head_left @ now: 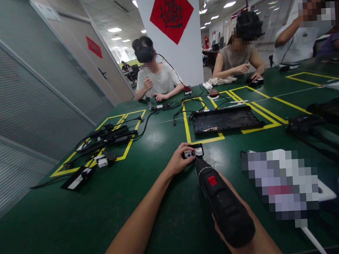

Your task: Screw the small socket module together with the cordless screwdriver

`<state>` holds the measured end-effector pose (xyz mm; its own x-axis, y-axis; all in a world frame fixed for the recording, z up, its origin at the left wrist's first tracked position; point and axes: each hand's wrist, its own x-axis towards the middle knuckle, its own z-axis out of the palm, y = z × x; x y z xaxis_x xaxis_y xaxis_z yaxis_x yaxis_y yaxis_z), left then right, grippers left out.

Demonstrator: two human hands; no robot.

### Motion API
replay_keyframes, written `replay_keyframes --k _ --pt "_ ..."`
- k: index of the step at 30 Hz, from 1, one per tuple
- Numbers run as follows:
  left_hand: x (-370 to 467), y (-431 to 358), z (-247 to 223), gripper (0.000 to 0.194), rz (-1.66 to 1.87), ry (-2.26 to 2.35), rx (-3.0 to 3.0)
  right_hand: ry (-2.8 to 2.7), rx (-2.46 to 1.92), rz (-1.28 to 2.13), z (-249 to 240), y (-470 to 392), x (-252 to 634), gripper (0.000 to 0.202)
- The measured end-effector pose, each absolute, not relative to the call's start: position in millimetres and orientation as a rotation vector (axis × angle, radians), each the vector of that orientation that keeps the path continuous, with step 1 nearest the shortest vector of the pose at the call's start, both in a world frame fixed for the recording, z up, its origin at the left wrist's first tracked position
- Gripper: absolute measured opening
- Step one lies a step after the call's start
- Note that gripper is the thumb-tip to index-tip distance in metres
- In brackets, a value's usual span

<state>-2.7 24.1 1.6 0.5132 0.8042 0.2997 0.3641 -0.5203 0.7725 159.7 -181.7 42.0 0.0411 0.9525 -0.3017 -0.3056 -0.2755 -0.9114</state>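
In my right hand point(223, 215) is a black cordless drill point(221, 204) with a red switch on top, its chuck pointing away from me. The front of the drill meets a small black case point(199, 150) with white parts inside, lying on the green table. My left hand point(181, 158) grips the left side of this case, its fingers curled at the edge close to the drill's tip. The bit itself is mostly hidden by the chuck and my fingers, so I cannot tell whether it touches a screw.
A black open tray point(227, 120) lies beyond the case. To the left are tangled black cables point(110, 135), a white adapter point(101, 161) and a flat black-and-white piece point(77, 179). Blurred items on a white board point(326, 190) lie at right. Several people sit across the table.
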Motion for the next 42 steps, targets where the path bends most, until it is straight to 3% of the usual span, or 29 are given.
replay_keyframes --k 21,42 --pt "-3 24 3 0.023 0.881 0.913 2.137 -1.070 -1.428 1.217 44 -180 160 0.061" --pt "-3 24 3 0.023 0.889 0.910 2.129 -0.976 -1.433 1.303 39 -179 159 0.068"
